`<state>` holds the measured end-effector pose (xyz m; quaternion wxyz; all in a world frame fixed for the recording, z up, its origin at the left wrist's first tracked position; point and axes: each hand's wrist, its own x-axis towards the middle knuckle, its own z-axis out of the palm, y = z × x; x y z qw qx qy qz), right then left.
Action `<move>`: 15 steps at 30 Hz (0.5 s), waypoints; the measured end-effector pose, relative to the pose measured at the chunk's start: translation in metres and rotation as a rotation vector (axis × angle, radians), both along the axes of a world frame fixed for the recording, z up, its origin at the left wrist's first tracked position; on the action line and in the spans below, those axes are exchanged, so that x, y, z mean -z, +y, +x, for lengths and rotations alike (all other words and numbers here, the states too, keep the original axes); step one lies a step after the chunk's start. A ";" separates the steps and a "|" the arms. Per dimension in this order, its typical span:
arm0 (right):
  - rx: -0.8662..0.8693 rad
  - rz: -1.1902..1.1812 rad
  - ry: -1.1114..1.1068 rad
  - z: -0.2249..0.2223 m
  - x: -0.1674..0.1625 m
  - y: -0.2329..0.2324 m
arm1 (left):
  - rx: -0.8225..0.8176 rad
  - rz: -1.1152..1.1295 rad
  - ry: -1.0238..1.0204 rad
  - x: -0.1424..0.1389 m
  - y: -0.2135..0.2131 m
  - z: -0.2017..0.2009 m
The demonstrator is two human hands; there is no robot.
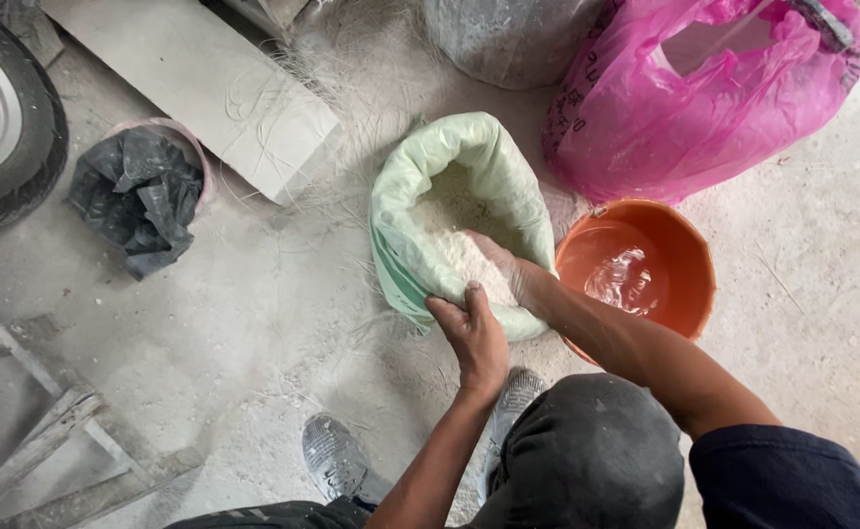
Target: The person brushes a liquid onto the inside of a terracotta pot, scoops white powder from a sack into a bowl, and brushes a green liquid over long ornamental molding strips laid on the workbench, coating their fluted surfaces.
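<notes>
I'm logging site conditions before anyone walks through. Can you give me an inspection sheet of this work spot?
Surface: concrete floor, dusted with white powder and loose pale fibres.
Job's things: pale green sack, rolled open, white powder inside; orange bucket beside it, holding water.
Clutter: pink plastic bag; small pail lined with black plastic; grey slab; wooden frame pieces.
Hands: left hand grips the sack's near rim; right hand is in the powder, closure cannot be told.
Cables: nothing seen.
Surroundings: vehicle tyre at the left edge; grey sack at top.
</notes>
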<state>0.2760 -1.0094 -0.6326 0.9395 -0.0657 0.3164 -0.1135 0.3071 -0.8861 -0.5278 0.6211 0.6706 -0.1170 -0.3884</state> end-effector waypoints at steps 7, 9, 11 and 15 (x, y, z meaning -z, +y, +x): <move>0.296 -0.061 -0.122 -0.052 -0.039 0.008 | -0.043 -0.046 0.084 -0.005 0.001 -0.003; 0.368 -0.144 -0.074 -0.078 -0.064 0.013 | -0.047 -0.004 0.073 -0.008 0.001 -0.002; 0.429 -0.207 0.079 -0.109 -0.082 0.018 | -0.045 0.015 0.096 -0.013 0.002 0.000; 0.576 -0.197 0.309 -0.180 -0.079 0.022 | -0.028 0.095 0.162 -0.022 0.003 0.009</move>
